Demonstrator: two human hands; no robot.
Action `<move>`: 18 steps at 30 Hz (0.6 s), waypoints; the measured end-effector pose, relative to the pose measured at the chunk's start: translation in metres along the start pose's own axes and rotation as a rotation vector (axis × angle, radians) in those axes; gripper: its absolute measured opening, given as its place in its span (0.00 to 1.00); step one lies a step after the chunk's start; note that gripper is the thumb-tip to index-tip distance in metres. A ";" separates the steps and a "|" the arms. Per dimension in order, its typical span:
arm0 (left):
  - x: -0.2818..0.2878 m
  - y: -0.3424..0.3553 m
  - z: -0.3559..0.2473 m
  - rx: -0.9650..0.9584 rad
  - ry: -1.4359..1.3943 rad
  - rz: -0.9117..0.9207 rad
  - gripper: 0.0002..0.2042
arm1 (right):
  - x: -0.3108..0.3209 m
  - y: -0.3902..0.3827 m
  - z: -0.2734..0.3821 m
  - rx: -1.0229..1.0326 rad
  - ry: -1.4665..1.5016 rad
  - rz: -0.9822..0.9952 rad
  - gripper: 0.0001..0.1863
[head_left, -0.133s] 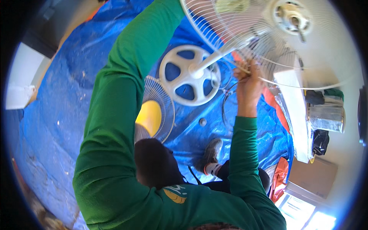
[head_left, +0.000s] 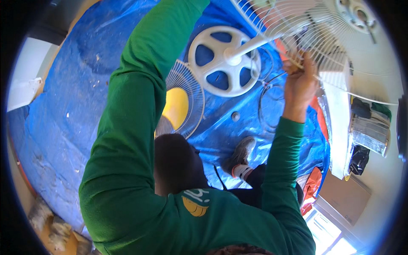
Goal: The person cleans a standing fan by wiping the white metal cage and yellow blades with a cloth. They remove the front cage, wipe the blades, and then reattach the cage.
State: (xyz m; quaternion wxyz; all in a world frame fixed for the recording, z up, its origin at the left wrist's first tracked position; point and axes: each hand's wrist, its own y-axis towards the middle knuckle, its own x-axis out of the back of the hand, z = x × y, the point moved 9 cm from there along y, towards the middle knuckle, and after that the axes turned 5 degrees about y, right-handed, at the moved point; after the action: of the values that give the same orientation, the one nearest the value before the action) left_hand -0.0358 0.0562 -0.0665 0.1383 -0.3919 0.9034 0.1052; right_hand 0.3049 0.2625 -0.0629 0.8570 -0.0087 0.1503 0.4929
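A white pedestal fan stands on a blue tarp (head_left: 76, 106), with its round spoked base (head_left: 223, 61) and pole (head_left: 255, 42) below me. Its wire guard (head_left: 293, 21) and motor hub (head_left: 355, 15) fill the upper right. My right hand (head_left: 299, 78), in a green sleeve, is closed around the lower rim wires of that guard. My left arm (head_left: 140, 85) reaches up past the top edge, so its hand is out of sight.
A second wire guard with a yellow centre (head_left: 182, 106) lies on the tarp beside the base. Close by are a thin wire ring (head_left: 270, 106) and a small grey cap (head_left: 236, 115). My shoe (head_left: 242, 153) rests on the tarp. White furniture (head_left: 340, 123) and a cardboard box (head_left: 344, 195) stand at right.
The whole view has shifted slightly up and to the right. My right hand keeps its hold on the guard's rim.
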 end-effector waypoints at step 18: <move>-0.017 -0.375 0.150 0.227 0.735 -0.032 0.36 | -0.085 -0.195 -0.213 -0.118 -0.301 0.491 0.34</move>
State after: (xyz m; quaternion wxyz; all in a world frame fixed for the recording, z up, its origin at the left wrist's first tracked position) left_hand 0.2769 -0.1385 -0.2322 -0.1509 -0.3996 0.8925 -0.1451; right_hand 0.3768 0.0558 -0.2693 0.7227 0.0512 -0.0096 0.6892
